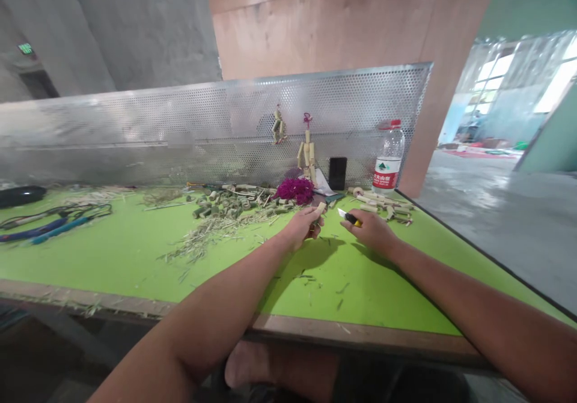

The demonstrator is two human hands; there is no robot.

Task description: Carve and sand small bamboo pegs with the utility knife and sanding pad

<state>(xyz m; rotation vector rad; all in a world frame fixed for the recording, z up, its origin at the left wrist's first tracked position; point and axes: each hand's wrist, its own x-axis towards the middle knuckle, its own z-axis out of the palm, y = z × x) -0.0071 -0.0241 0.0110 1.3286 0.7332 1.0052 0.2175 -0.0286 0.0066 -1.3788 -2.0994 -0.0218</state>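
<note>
My left hand point(303, 226) is closed around a short pale piece of bamboo point(320, 208), whose end sticks up past the thumb. In my right hand point(372, 230) is a yellow and black utility knife point(352, 218). Its bare blade points left toward the bamboo, with a small gap between them. Both hands are just above the green tabletop point(315, 295). Thin dark shavings point(311, 278) lie scattered below them. Behind my left hand sits a bundle of magenta cord point(295, 191).
Cut green pieces point(225, 202) and shavings point(193, 241) spread to the left. Pale pieces point(387, 205) lie at right near a water bottle point(386, 163). A black phone point(338, 173) and a jointed figure point(307, 154) stand by the perforated metal panel point(202, 133). Blue-handled tools point(58, 229) lie far left.
</note>
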